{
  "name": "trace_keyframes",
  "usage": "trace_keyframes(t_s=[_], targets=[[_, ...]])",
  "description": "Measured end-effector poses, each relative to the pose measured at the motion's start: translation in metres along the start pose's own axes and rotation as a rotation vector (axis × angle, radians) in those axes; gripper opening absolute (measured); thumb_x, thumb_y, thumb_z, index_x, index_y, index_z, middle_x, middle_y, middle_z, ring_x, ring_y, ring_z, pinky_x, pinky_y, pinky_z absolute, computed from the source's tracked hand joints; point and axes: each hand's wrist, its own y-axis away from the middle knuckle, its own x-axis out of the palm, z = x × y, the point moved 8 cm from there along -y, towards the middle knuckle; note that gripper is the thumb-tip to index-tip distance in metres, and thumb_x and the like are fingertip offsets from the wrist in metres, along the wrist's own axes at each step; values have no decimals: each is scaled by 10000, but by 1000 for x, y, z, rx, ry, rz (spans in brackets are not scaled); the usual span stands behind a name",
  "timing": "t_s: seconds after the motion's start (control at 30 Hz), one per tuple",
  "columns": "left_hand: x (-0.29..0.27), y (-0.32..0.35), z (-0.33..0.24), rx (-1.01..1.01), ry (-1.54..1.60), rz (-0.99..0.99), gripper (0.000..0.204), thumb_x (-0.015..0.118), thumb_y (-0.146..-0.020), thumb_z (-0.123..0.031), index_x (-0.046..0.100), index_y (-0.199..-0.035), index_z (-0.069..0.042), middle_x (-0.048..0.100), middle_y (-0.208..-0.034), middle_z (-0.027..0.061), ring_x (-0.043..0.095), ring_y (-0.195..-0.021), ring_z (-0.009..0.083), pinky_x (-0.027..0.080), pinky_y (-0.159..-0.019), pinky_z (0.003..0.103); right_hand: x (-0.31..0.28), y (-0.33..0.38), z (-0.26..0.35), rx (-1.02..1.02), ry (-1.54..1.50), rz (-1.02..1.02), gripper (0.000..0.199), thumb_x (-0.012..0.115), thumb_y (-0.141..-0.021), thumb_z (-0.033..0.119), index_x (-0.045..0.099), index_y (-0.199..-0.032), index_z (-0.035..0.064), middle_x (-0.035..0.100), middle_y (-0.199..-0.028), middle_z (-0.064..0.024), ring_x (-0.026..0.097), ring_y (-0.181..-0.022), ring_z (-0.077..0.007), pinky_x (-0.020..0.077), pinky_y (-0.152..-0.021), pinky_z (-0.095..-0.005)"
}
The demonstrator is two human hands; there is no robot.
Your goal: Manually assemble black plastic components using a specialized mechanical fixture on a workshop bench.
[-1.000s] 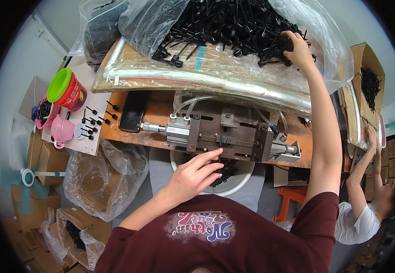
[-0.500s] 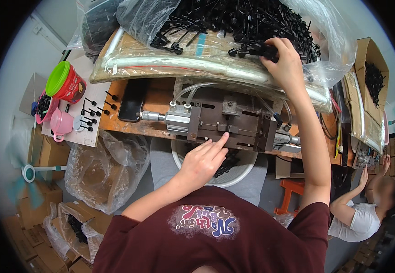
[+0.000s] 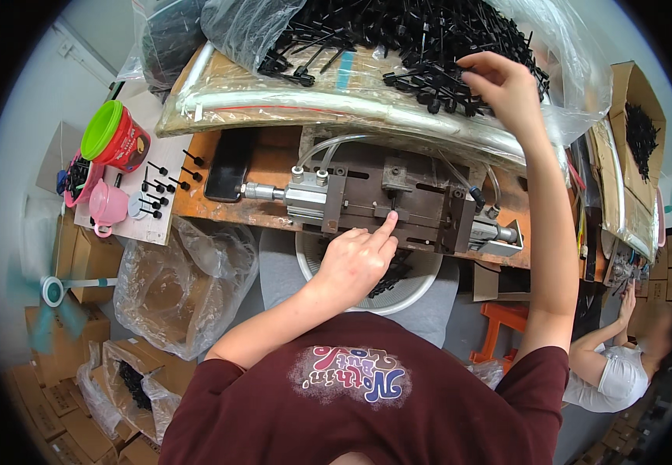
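Note:
My left hand (image 3: 355,260) is over the front of a dark metal clamping fixture (image 3: 361,194). Its index finger is stretched out, and the tip touches a small black stemmed part (image 3: 393,204) set in the middle of the fixture. The other fingers are loosely bent and hold nothing. Farther off, my right hand (image 3: 510,89) hovers at the near edge of a big heap of black stemmed plastic parts (image 3: 421,39). Its thumb and index finger are apart, with nothing visible between them.
Silver air cylinders (image 3: 309,200) with clear hoses flank the fixture. A white basket (image 3: 431,283) with black parts sits below the bench edge. On the left are a phone (image 3: 229,167), several stemmed parts, a red bucket (image 3: 125,147) and a pink cup (image 3: 108,205). A co-worker (image 3: 611,364) is at right.
My right hand has shifted slightly right and its fingers have come apart at the heap. My left index finger has moved onto the black stemmed part, now upright in the fixture.

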Motion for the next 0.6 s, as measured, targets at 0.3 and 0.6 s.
trace_keyframes(t_s=[0.3,0.6], targets=[[0,-2,2,-29,-10,75,301,783,-719,-128,661,-981,-46,638,-1261,153,662,-661,211,534,-635,309,-23,24,-28,334,-882,-168,213,707,-911,203,683,-984,4,710,-824,-57,597,-632,-49,460,-578,-183],[-66,-25,20,-292,1051,-265,483,677,-809,135,599,-1272,21,620,-1196,174,693,-967,229,608,-815,296,67,124,54,605,-1155,486,252,688,-921,225,633,-1019,0,678,-715,-68,552,-484,-58,396,-442,-172]])
